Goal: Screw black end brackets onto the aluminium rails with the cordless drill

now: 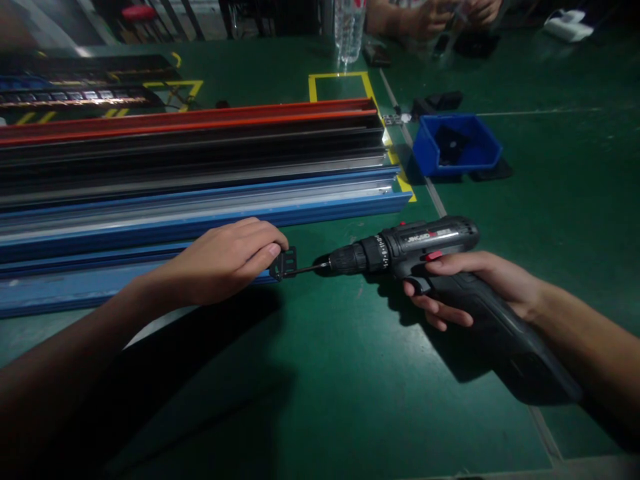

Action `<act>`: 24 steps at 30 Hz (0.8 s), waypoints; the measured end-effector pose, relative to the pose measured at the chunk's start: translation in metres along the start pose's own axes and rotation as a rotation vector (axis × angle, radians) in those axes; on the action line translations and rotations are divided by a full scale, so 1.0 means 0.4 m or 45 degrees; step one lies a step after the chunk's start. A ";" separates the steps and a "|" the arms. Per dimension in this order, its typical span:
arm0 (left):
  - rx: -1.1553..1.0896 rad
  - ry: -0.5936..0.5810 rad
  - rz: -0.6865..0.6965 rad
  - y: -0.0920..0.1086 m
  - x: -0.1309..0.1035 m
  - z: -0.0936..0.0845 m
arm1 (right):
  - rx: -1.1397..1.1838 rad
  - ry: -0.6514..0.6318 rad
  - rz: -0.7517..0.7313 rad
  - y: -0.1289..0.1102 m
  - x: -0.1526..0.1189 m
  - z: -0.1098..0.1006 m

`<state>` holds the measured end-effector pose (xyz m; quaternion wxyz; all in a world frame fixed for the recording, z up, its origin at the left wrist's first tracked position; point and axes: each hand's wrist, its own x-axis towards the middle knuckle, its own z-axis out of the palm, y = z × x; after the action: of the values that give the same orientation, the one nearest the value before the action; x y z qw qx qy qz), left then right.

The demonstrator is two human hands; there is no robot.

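My right hand (465, 287) is wrapped round the grip of a black cordless drill (425, 243), with a finger by the trigger. From its chuck a long thin bit (306, 269) points left and meets a small black end bracket (288, 261). This bracket sits at the right end of the nearest blue metal profile (145, 270). My left hand (237, 257) is closed over that end, thumb and fingers pinching the bracket against it. Whether a screw is at the bit's tip cannot be made out.
Several long blue, black and red profiles (225, 120) lie parallel behind. A blue bin (457, 147) with dark parts stands to the right. At the back are a plastic bottle (349, 30), another person's hands (435, 17), a white device (569, 27) and dark strips (85, 97) at left.
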<state>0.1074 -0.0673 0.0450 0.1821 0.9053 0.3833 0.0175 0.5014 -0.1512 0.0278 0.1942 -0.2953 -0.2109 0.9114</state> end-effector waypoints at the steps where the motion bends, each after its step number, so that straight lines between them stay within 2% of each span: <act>1: 0.001 0.001 0.000 0.000 0.000 0.000 | 0.001 0.000 0.006 -0.001 0.000 0.001; 12: -0.006 -0.012 -0.032 0.001 -0.003 -0.003 | 0.016 -0.018 0.023 0.000 -0.003 -0.006; 24: -0.007 -0.004 0.015 -0.013 -0.007 0.002 | 0.013 0.000 0.021 -0.002 -0.006 0.000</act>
<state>0.1018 -0.0661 0.0426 0.1851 0.9071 0.3777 0.0181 0.5034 -0.1515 0.0293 0.1880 -0.2960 -0.2037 0.9141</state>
